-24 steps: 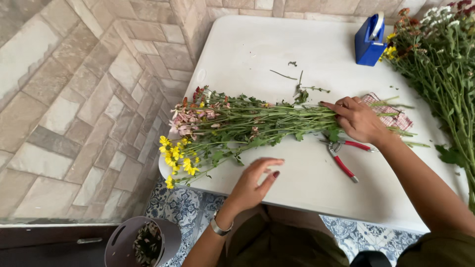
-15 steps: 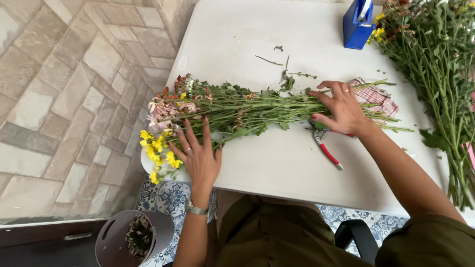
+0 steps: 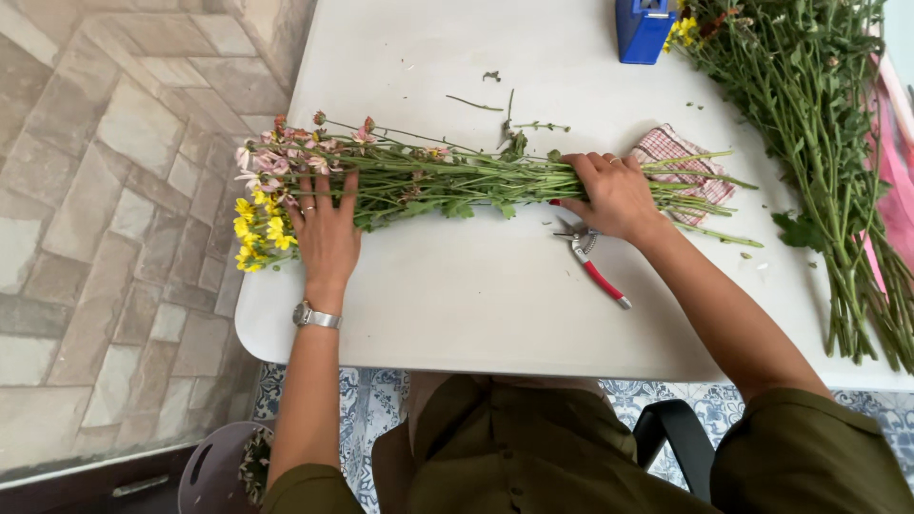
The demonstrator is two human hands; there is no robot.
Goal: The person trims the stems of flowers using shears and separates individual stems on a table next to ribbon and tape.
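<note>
The left hand (image 3: 327, 233) is laid flat, fingers spread, on the flower end of the bunch of flowers (image 3: 419, 179) lying across the white table (image 3: 457, 305). Red-handled shears (image 3: 592, 265) are seen just beside the right hand (image 3: 614, 195), whose fingers are curled over the stems. Farther off, a checked cloth (image 3: 681, 162) is covered by the stem ends.

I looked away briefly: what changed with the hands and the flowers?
The left hand came up from the table edge and now lies flat on the bunch of flowers near the blooms. The right hand stayed on the stems, red pruners beside it.
</note>
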